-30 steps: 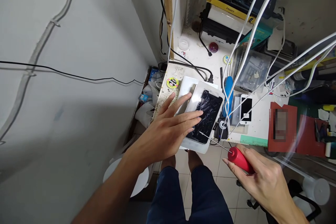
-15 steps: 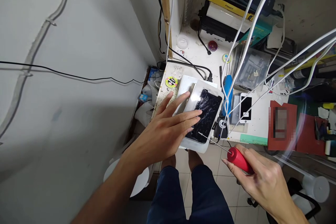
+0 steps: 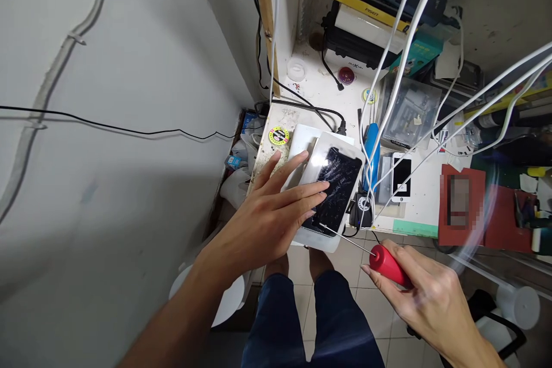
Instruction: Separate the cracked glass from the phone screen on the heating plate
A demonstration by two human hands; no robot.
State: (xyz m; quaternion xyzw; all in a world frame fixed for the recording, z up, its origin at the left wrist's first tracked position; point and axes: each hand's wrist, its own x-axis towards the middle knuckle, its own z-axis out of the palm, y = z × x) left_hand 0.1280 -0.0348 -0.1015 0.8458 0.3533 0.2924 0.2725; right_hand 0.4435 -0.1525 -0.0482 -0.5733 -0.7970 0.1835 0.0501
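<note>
A black phone screen (image 3: 340, 184), smeared with streaks, lies tilted on a pale, shiny plate (image 3: 311, 169) above a white pad (image 3: 304, 133). My left hand (image 3: 276, 213) is spread flat over the left side, its fingertips resting on the screen and plate. In my right hand (image 3: 431, 293) is a red-handled tool (image 3: 390, 266) with a thin metal shaft. The shaft's small tip meets the lower part of the screen. My right fingers wrap round the handle; the tip's exact shape is too small to tell.
Right of the plate are a blue-handled tool (image 3: 371, 152), a small black device (image 3: 361, 211) and a white phone (image 3: 401, 178). White cables (image 3: 403, 63) hang across the bench. Round tins (image 3: 279, 136), a clear parts box (image 3: 411, 112) and stacked boxes (image 3: 366, 34) stand behind.
The tool's tip has shifted slightly left and towards the screen's lower edge, with my right hand following. My left hand keeps its place on the screen. The whole view has drifted a little.
</note>
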